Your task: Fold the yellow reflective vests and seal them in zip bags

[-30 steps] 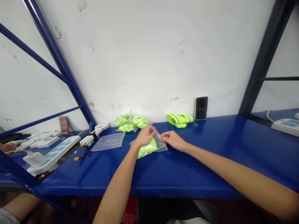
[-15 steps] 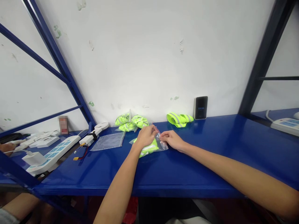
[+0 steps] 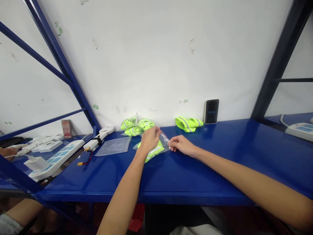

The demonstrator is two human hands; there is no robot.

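A clear zip bag (image 3: 166, 140) with a red strip along its opening lies on the blue table (image 3: 195, 182), with a folded neon-yellow reflective item (image 3: 156, 150) inside. My left hand (image 3: 150, 138) pinches the bag's far top corner, its palm over the yellow item. Closed on the near end of the red-edged opening is my right hand (image 3: 180, 145). Behind my left hand sit several bagged yellow items (image 3: 134, 127). An unbagged yellow reflective item (image 3: 188, 124) rests by the wall. A flat clear bag (image 3: 113, 147) lies to the left.
A white handheld fan (image 3: 106, 131) and a device with red and black wires (image 3: 91, 147) lie at the left. A dark-screened clock (image 3: 211, 111) leans on the wall. Beyond the blue frame are a power strip (image 3: 58, 160) and another person's hand (image 3: 7, 152).
My right hand has slid to the near end of the bag's opening. The red-edged strip is now stretched straighter between my hands. The view has shifted slightly.
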